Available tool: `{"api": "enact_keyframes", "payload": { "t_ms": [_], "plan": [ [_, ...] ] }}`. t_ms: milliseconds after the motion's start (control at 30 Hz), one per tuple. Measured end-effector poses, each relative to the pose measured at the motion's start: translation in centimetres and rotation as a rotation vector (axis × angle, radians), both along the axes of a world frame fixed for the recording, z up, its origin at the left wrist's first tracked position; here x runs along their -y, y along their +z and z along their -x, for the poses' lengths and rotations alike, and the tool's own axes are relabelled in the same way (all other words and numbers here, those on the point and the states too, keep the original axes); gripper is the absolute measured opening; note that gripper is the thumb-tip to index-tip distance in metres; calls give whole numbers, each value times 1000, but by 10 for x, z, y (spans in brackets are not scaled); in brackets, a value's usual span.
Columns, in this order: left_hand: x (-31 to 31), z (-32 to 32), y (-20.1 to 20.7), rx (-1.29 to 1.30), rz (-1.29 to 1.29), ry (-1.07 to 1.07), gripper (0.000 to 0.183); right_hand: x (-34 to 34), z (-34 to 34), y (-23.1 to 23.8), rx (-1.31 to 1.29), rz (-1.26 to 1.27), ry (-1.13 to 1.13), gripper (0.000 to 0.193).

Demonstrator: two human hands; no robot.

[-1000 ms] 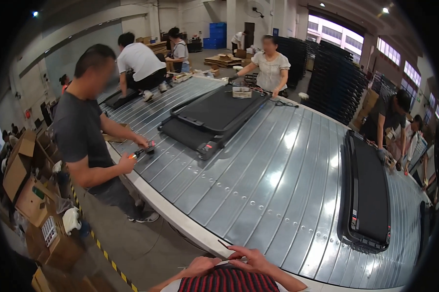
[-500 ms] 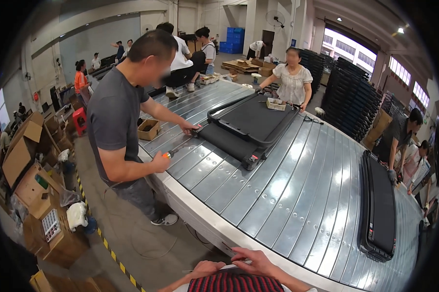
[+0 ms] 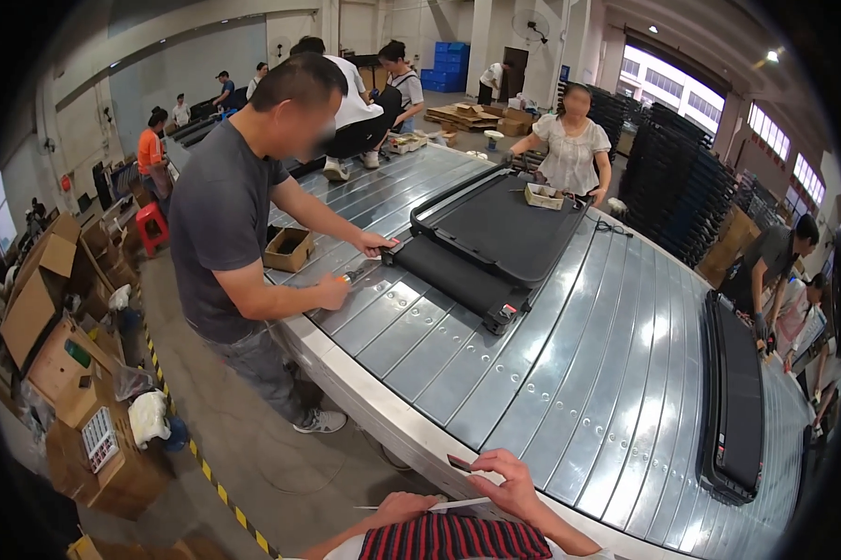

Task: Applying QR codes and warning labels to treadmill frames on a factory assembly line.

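At the bottom of the view, my right hand (image 3: 506,483) is raised by the near edge of the metal-slatted table (image 3: 569,364). Its thumb and fingers pinch a small flat dark piece (image 3: 458,463). My left hand (image 3: 403,506) is lower, close to my body, with its fingers curled. A thin pale edge (image 3: 462,505) shows between the hands; what it belongs to I cannot make out. Farther up the table lies a black framed panel (image 3: 509,229) with a black roller-like bar. A co-worker in grey touches its corner and holds a tool (image 3: 353,276).
Another long black framed assembly (image 3: 733,401) lies at the table's right. An open carton (image 3: 288,250) and a small parts box (image 3: 543,196) stand on the table and panel. Cardboard boxes (image 3: 112,467) and striped floor tape (image 3: 217,490) are left. Several people work around.
My right hand has risen and moved right with the dark piece. The co-worker's tool hand has moved toward the panel. The view has shifted slightly.
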State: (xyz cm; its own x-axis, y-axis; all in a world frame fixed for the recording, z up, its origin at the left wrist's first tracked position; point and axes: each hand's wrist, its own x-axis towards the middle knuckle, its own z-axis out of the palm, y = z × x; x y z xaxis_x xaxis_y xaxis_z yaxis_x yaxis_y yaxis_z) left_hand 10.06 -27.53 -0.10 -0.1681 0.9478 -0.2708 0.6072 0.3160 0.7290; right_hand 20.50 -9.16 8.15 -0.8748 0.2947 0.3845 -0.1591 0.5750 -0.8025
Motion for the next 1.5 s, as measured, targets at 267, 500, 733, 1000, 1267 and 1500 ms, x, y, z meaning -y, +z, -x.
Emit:
{"api": "enact_keyframes", "payload": {
  "t_ms": [267, 500, 733, 1000, 1267, 1500],
  "plan": [
    [-39, 64, 12, -198, -25, -17, 24, -40, 49, -8, -24, 153, -135, 11],
    [-86, 125, 4, -314, -36, -56, 27, -86, 71, -22, 48, 525, -386, 7],
    [-155, 206, 10, -406, -36, -308, 21, -105, 94, -27, -87, 832, -626, 4],
    [-209, 288, 8, -332, -184, -538, 19, -133, 143, -50, -178, 952, -871, 10],
    [-283, 341, -15, -413, -192, -594, 17, -214, 189, -82, 9, 1096, -921, 9],
    [-371, 349, -9, -472, -483, -647, 8, -309, 223, -120, 93, 1180, -975, 9]
  ]
}}
